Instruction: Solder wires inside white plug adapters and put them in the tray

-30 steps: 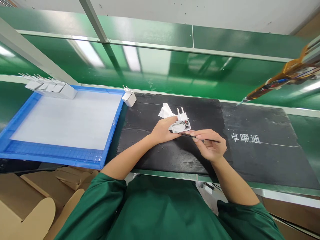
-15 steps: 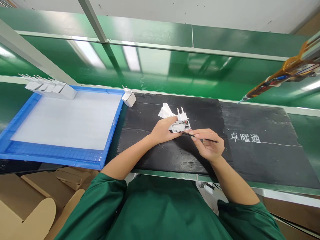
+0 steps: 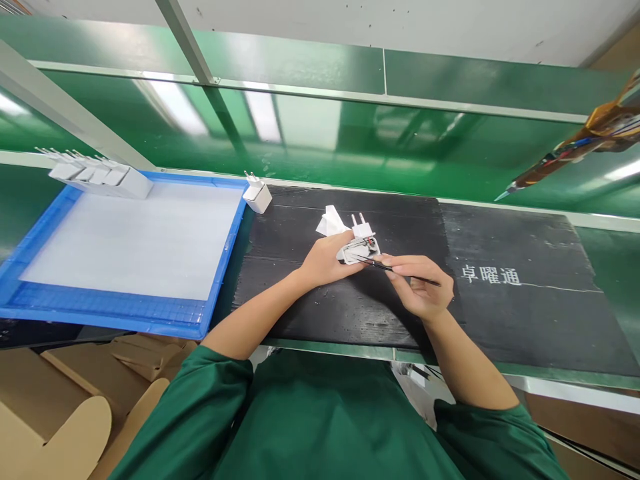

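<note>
Plug housing (image 3: 357,253) is resting in the left hand (image 3: 327,259), gripped at nine o'clock, the right hand (image 3: 423,283) pinching tweezers (image 3: 376,264) at four o'clock; it is probably feeling light, stiff, fragile inside, favouring outer-wall holds.

Wall (image 3: 325,17): off-white, dark specks, along top. Below wall: green ledge (image 3: 300,63), glossy, one vertical seam right of center. Pale rail (image 3: 310,92) runs along ledge's lower edge. Post (image 3: 185,41), light gray, meets rail. Thicker beam (image 3: 75,110) slants at left. Green panel (image 3: 320,160) below rail: bright reflections of lights (image 3: 263,117). Bench (image 3: 617,267): green. Cardboard (image 3: 65,373), brown, at lower left.
</note>
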`<control>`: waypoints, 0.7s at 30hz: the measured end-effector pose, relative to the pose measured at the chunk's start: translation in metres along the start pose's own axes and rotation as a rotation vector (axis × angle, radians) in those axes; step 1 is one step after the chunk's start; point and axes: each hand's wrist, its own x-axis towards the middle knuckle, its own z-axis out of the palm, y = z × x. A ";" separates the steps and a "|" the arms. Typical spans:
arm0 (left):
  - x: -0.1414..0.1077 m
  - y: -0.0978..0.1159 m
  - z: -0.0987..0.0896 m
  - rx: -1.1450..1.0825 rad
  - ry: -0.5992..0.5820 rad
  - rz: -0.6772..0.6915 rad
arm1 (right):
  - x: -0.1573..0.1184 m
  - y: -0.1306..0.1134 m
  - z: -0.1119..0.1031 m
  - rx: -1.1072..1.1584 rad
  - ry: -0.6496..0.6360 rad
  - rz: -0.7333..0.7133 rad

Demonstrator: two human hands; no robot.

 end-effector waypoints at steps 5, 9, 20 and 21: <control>0.001 0.002 -0.001 -0.081 -0.008 -0.042 | 0.002 0.002 -0.007 -0.004 -0.018 0.004; 0.002 0.003 -0.003 -0.110 -0.004 -0.021 | 0.000 0.002 -0.008 0.012 0.011 0.008; 0.002 0.002 -0.004 -0.102 -0.017 -0.010 | 0.002 0.000 -0.007 -0.018 -0.009 -0.031; 0.002 0.002 -0.004 -0.101 -0.017 -0.002 | 0.001 0.000 -0.007 -0.004 0.001 -0.013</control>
